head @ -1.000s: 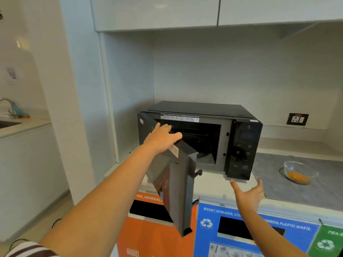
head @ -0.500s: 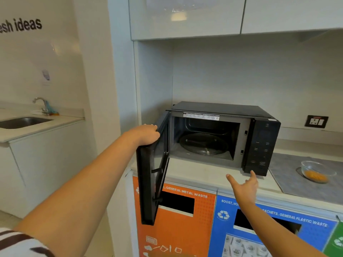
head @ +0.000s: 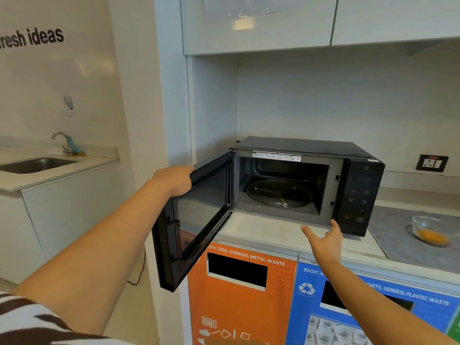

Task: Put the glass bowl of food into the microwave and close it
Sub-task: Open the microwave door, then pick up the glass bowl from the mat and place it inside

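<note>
Holding the microwave door point(head: 199, 215) wide, we curl our left hand point(head: 174, 179) over its top edge so the cavity and its turntable point(head: 278, 194) are clear for loading. Our right hand point(head: 323, 241) hovers empty with fingers spread, near the microwave point(head: 308, 180) front. The glass bowl point(head: 431, 230) of food waits on the grey mat point(head: 398, 232) to the right, untouched.

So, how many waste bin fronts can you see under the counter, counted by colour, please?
Orange bin front: 1
Blue bin front: 1
Green bin front: 1, only a corner in view
Total: 3
</note>
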`<state>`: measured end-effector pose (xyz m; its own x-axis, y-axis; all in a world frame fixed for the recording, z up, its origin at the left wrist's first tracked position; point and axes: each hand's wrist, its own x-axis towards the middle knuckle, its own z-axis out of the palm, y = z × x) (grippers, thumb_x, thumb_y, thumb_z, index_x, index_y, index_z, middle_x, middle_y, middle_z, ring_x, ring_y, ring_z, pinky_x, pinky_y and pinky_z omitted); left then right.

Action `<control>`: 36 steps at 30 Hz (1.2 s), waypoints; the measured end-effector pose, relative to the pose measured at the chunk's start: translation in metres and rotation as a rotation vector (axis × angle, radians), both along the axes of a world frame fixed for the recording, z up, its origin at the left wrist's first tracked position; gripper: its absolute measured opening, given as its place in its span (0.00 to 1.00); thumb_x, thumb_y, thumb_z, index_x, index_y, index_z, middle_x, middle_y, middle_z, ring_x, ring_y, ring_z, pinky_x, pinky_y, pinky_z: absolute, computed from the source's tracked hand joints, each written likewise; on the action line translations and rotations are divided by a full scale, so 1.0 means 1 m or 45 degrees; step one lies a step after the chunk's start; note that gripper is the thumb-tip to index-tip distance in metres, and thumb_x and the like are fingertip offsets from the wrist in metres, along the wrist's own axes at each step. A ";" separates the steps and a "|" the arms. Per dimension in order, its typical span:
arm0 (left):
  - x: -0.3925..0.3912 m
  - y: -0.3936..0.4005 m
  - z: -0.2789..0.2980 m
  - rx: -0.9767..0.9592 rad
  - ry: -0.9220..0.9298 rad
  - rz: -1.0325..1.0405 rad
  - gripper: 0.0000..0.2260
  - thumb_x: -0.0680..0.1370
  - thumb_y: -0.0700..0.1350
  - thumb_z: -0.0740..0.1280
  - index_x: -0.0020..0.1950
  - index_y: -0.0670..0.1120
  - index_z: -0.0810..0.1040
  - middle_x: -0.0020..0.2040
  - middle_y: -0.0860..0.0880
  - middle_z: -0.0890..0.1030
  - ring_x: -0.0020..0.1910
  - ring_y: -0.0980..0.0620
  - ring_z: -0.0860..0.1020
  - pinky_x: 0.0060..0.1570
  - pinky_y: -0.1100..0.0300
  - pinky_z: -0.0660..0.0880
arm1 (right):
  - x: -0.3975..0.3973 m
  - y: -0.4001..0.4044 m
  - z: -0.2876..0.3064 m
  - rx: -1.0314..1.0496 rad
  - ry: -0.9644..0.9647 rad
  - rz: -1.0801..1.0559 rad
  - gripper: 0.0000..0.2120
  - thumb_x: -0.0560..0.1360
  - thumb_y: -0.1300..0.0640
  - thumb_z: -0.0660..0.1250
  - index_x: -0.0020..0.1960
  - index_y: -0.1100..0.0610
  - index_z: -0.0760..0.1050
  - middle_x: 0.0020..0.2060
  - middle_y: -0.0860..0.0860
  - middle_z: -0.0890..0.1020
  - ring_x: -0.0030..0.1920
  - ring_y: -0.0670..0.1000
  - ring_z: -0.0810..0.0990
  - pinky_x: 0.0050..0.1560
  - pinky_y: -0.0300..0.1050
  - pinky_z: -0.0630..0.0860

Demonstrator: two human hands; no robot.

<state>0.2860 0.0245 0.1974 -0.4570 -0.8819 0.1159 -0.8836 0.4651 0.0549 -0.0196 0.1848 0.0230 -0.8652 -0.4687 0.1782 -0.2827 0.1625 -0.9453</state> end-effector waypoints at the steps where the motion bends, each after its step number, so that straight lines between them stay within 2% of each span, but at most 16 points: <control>1: 0.000 -0.001 -0.001 -0.010 0.001 -0.008 0.23 0.80 0.40 0.52 0.76 0.47 0.59 0.73 0.44 0.68 0.67 0.42 0.70 0.65 0.50 0.70 | 0.001 -0.001 0.001 -0.003 0.001 0.006 0.42 0.68 0.47 0.72 0.75 0.55 0.53 0.75 0.58 0.59 0.72 0.63 0.64 0.67 0.63 0.67; 4: -0.001 -0.003 -0.002 -0.079 -0.010 -0.019 0.22 0.80 0.40 0.53 0.75 0.46 0.61 0.69 0.41 0.72 0.64 0.41 0.72 0.62 0.50 0.72 | 0.001 -0.004 0.004 -0.007 0.005 0.021 0.42 0.69 0.47 0.72 0.74 0.55 0.53 0.75 0.58 0.59 0.71 0.62 0.64 0.67 0.63 0.68; 9: -0.001 -0.006 -0.006 -0.105 -0.018 -0.027 0.21 0.80 0.41 0.52 0.74 0.45 0.62 0.70 0.40 0.71 0.65 0.40 0.72 0.63 0.48 0.71 | 0.002 -0.005 0.004 -0.004 0.003 0.035 0.41 0.69 0.47 0.71 0.74 0.55 0.54 0.74 0.58 0.60 0.71 0.62 0.65 0.67 0.61 0.68; 14: -0.002 -0.003 -0.007 -0.157 -0.038 -0.023 0.20 0.81 0.48 0.50 0.73 0.44 0.63 0.69 0.41 0.72 0.65 0.41 0.72 0.61 0.50 0.71 | 0.002 -0.002 0.005 -0.006 -0.007 0.056 0.40 0.69 0.47 0.71 0.74 0.55 0.54 0.74 0.58 0.60 0.71 0.62 0.65 0.67 0.61 0.68; 16: -0.004 0.001 -0.007 -0.201 -0.128 -0.006 0.22 0.81 0.52 0.51 0.73 0.44 0.62 0.70 0.42 0.72 0.67 0.42 0.70 0.62 0.49 0.68 | 0.002 0.002 0.005 -0.013 -0.010 0.062 0.40 0.70 0.47 0.71 0.74 0.55 0.55 0.74 0.58 0.60 0.71 0.61 0.65 0.68 0.61 0.68; 19: -0.010 0.011 -0.008 -0.394 -0.267 0.010 0.24 0.81 0.54 0.50 0.74 0.45 0.62 0.71 0.45 0.71 0.72 0.44 0.64 0.69 0.44 0.59 | 0.001 0.009 0.005 -0.016 -0.022 0.068 0.39 0.71 0.48 0.70 0.74 0.56 0.55 0.74 0.58 0.60 0.71 0.61 0.64 0.68 0.60 0.67; 21: -0.022 0.021 -0.011 -0.546 -0.105 -0.072 0.22 0.81 0.52 0.52 0.71 0.43 0.66 0.67 0.44 0.75 0.70 0.44 0.67 0.70 0.42 0.57 | 0.000 0.014 0.005 -0.018 -0.018 0.068 0.36 0.72 0.49 0.69 0.74 0.57 0.56 0.74 0.58 0.62 0.71 0.61 0.65 0.67 0.58 0.67; 23: -0.042 0.035 -0.015 -0.656 0.139 -0.187 0.18 0.79 0.49 0.55 0.65 0.43 0.73 0.59 0.43 0.81 0.62 0.43 0.75 0.67 0.45 0.62 | -0.002 0.020 0.005 -0.015 -0.005 0.080 0.32 0.73 0.51 0.68 0.73 0.57 0.59 0.72 0.58 0.65 0.70 0.60 0.68 0.66 0.56 0.68; 25: -0.064 0.048 -0.023 -0.702 0.315 -0.299 0.16 0.78 0.48 0.57 0.59 0.43 0.77 0.50 0.44 0.84 0.52 0.43 0.79 0.60 0.48 0.69 | -0.006 0.026 0.006 0.006 0.011 0.089 0.26 0.75 0.53 0.66 0.70 0.58 0.64 0.69 0.58 0.71 0.67 0.58 0.72 0.64 0.53 0.71; 27: -0.087 0.060 -0.040 -0.638 0.459 -0.393 0.15 0.77 0.47 0.58 0.57 0.43 0.79 0.46 0.44 0.85 0.47 0.44 0.81 0.53 0.51 0.73 | -0.013 0.032 0.009 0.012 0.030 0.089 0.21 0.76 0.54 0.64 0.67 0.58 0.69 0.64 0.58 0.75 0.60 0.56 0.75 0.59 0.49 0.73; 29: -0.112 0.067 -0.064 -0.497 0.548 -0.445 0.15 0.78 0.46 0.59 0.60 0.43 0.79 0.48 0.44 0.85 0.48 0.43 0.81 0.50 0.51 0.74 | -0.021 0.037 0.010 0.006 0.047 0.074 0.17 0.76 0.55 0.63 0.64 0.59 0.72 0.61 0.58 0.78 0.54 0.52 0.76 0.55 0.45 0.73; 32: -0.152 0.075 -0.102 -0.327 0.506 -0.471 0.16 0.77 0.46 0.59 0.63 0.44 0.76 0.54 0.44 0.84 0.54 0.43 0.80 0.53 0.50 0.76 | -0.034 0.046 0.013 0.001 0.054 0.058 0.15 0.76 0.56 0.63 0.61 0.59 0.74 0.58 0.57 0.80 0.51 0.48 0.74 0.52 0.42 0.72; 36: -0.205 0.092 -0.133 -0.138 0.402 -0.481 0.17 0.78 0.46 0.58 0.65 0.45 0.74 0.57 0.44 0.82 0.57 0.43 0.78 0.53 0.51 0.74 | -0.066 0.058 0.012 0.023 0.053 0.055 0.14 0.76 0.57 0.63 0.60 0.58 0.75 0.56 0.56 0.81 0.49 0.48 0.75 0.52 0.41 0.70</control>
<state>0.0812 0.1162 0.0644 -0.6699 -0.6370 0.3813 -0.6006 0.7669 0.2260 -0.0855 0.2428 0.0355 -0.8360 -0.5090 0.2049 -0.3289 0.1660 -0.9297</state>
